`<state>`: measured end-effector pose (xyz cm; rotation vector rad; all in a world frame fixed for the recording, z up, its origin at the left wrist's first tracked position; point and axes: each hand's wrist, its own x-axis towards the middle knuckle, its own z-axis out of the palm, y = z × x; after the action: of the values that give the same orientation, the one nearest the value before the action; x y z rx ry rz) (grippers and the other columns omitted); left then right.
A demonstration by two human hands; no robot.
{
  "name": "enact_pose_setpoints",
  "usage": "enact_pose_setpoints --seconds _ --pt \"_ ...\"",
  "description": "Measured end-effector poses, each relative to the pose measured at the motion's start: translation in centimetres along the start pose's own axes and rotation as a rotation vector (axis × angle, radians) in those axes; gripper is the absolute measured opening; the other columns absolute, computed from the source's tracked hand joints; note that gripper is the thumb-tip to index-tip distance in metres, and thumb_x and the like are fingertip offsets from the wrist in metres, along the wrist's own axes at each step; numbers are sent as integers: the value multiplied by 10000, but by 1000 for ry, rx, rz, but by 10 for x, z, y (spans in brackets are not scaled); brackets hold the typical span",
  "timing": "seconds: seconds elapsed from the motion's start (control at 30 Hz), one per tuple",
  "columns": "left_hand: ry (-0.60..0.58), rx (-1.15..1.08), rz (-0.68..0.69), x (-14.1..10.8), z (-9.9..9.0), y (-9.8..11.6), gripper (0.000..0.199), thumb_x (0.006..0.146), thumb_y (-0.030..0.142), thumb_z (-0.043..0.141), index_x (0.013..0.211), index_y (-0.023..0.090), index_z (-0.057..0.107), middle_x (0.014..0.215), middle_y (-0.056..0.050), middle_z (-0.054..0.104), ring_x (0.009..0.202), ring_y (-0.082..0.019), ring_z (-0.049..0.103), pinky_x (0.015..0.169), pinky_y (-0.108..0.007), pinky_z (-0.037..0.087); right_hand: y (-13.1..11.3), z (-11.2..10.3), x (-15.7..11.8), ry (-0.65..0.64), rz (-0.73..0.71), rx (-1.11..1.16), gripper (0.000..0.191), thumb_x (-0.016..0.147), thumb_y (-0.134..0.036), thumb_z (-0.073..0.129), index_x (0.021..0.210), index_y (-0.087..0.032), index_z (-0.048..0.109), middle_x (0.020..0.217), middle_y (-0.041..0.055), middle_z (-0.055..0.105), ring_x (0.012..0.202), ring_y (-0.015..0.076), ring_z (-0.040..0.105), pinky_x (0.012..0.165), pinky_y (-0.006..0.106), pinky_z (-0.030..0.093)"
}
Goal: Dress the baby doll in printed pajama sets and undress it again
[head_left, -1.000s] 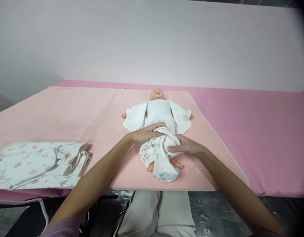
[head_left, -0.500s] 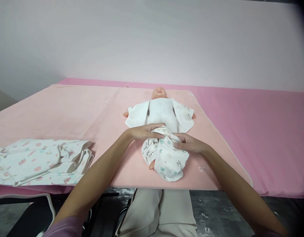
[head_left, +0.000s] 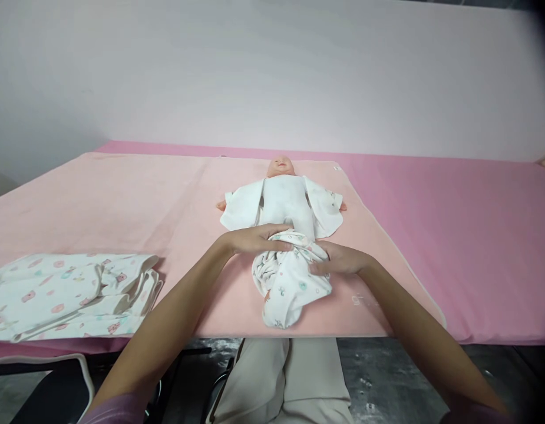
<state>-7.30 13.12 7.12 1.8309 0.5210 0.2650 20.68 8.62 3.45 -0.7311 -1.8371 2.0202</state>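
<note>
A baby doll (head_left: 281,166) lies on its back on a peach mat (head_left: 166,194), head toward the wall. Its white top (head_left: 286,200) is spread open at the sides, with the arms out. Bunched around the doll's legs are white printed baby pants (head_left: 294,288). My left hand (head_left: 267,238) is closed on the upper left of the pants, thumb over the cloth. On the right side, my right hand (head_left: 336,258) grips the same cloth, its fingers partly hidden behind it. The doll's legs and feet are mostly covered by the fabric.
A folded pile of white printed cloth (head_left: 73,294) lies at the left front of the mat. Pink covering (head_left: 466,247) shows to the right, and a pale wall (head_left: 272,76) rises behind. A black chair (head_left: 51,394) stands below the left front edge.
The lower end of the pants has swung left and hangs closer to the front edge. Both hands keep their hold, nearly in place. The view has shifted slightly.
</note>
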Motion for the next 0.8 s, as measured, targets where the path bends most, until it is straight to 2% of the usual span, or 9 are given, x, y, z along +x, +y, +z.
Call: enact_pose_setpoints --seconds 0.03,0.1,0.23,0.3,0.4,0.57,0.7,0.8 --pt "21 5 11 1 1 0 382 988 495 708 1213 186 719 1209 -97 717 1114 -247 678 910 -316 534 0 -1 -1 -53 21 -20 541 888 -435 871 1340 -180 720 1222 89 766 1101 243 722 908 324 579" --pt "15 6 21 1 1 -2 386 986 497 710 1210 184 719 1177 -96 712 1072 -235 675 874 -304 529 1 -1 -2 -49 1 -24 544 861 -425 894 1310 -167 729 1139 81 781 1089 252 725 894 327 582" --pt "-113 -33 -54 1 -2 -6 405 895 469 824 1182 189 766 1110 -79 764 1018 -240 711 830 -308 548 5 2 1 191 -116 75 546 932 -499 814 1340 -152 711 1161 100 785 1094 256 728 910 327 568" --pt "-141 -54 -131 0 -2 -6 407 825 442 888 1128 185 797 1076 -75 792 1019 -259 735 832 -323 568 3 7 3 239 -119 119 547 955 -520 783 1352 -152 704 1221 119 776 1120 261 723 939 339 564" --pt "-96 -97 -175 -1 -2 -7 385 776 410 922 1070 182 821 1031 -74 812 997 -268 757 809 -329 585 -4 13 5 219 -108 154 567 957 -511 784 1381 -149 682 1246 133 769 1163 272 710 973 362 562" --pt "-83 -119 -123 -1 -2 -12 347 808 415 907 1048 180 822 1026 -81 818 950 -246 764 775 -307 584 -4 19 7 244 -166 171 582 957 -502 783 1403 -146 670 1245 138 766 1166 283 712 973 369 566" --pt "-32 -114 -21 0 -2 -14 445 905 546 811 1148 174 793 1142 -99 803 1083 -260 740 885 -321 588 6 21 8 208 -114 66 588 972 -525 766 1435 -180 655 1253 115 759 1165 274 713 1006 384 568" --pt "18 -87 2 1 -1 -14 517 941 612 750 1221 179 766 1232 -100 782 1176 -264 707 991 -341 564 7 22 6 132 -72 -53 633 914 -503 839 1434 -192 655 1226 96 760 1136 267 713 951 363 585"
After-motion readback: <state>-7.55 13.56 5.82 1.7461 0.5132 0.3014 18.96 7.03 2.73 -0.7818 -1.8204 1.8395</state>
